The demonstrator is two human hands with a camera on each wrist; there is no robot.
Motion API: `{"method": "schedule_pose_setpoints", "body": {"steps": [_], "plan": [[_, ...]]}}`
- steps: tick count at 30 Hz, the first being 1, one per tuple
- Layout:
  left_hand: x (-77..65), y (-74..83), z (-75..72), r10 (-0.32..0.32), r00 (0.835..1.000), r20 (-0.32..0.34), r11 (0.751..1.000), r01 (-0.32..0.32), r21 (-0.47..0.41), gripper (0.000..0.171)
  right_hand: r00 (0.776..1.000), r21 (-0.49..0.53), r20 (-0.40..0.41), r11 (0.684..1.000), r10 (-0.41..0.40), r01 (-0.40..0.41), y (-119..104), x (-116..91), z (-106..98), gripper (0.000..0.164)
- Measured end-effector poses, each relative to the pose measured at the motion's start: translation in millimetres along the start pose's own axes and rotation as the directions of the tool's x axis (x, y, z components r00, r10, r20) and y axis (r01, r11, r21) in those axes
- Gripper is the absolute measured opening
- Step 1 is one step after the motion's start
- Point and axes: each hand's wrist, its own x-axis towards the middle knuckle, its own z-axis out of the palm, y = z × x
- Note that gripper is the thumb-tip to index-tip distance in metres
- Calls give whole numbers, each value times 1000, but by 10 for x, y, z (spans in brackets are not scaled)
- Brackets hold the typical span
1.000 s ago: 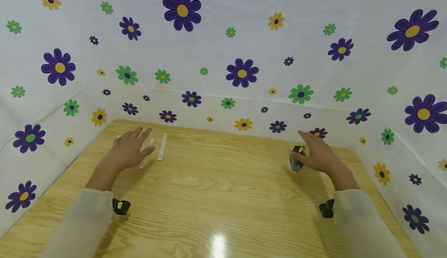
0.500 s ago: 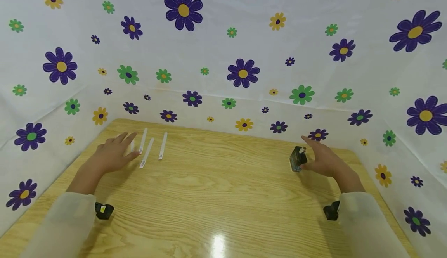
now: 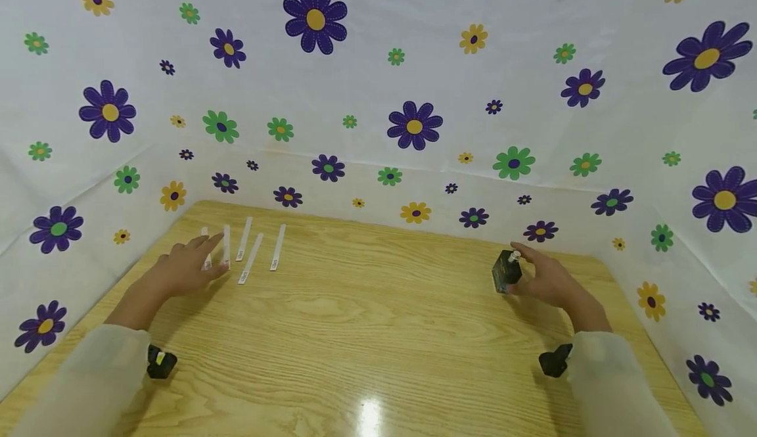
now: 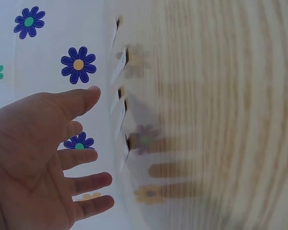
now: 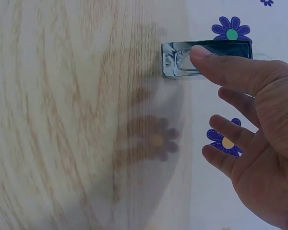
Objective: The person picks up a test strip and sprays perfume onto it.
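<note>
Near the right side of the table stands a dark glass perfume bottle with a small metal spray nozzle on top. My right hand is beside it, thumb and index finger spread around its right side. In the right wrist view the thumb overlaps the bottle; whether it touches cannot be told. My left hand hovers at the far left with fingers extended, holding nothing. Several narrow white paper strips, such as the rightmost strip, lie by it with small printing at their near ends. The left hand partly covers the leftmost strip.
The wooden table has a white cloth printed with flowers standing behind it and along both sides. A dark wrist camera sits under the left cuff, and another wrist camera under the right.
My left hand has moved left off the strips, uncovering more of them. The right hand has shifted from in front of the bottle to its right side. The strips and bottle stay put.
</note>
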Motion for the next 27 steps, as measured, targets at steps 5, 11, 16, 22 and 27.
{"method": "schedule_pose_setpoints", "body": {"steps": [5, 11, 16, 22, 27], "plan": [[14, -71, 27, 32, 999, -16, 998, -33, -47, 80, 1000, 96, -5, 995, 15, -14, 86, 22, 88, 102], [59, -150, 72, 62, 998, -25, 991, -65, -114, 82, 1000, 199, -16, 980, -6, 9, 105, 21, 171, 102], [93, -202, 87, 56, 998, -22, 978, -59, -200, 85, 1000, 252, -17, 968, 4, 0, 98, 8, 198, 101], [100, -285, 62, -56, 998, 22, 935, 60, -350, 91, 1000, 291, -21, 957, 18, -11, 137, 25, 222, 94], [83, -321, 51, -126, 990, 58, 872, 138, -469, 94, 1000, 312, -24, 950, 0, 7, 147, 25, 239, 90]]}}
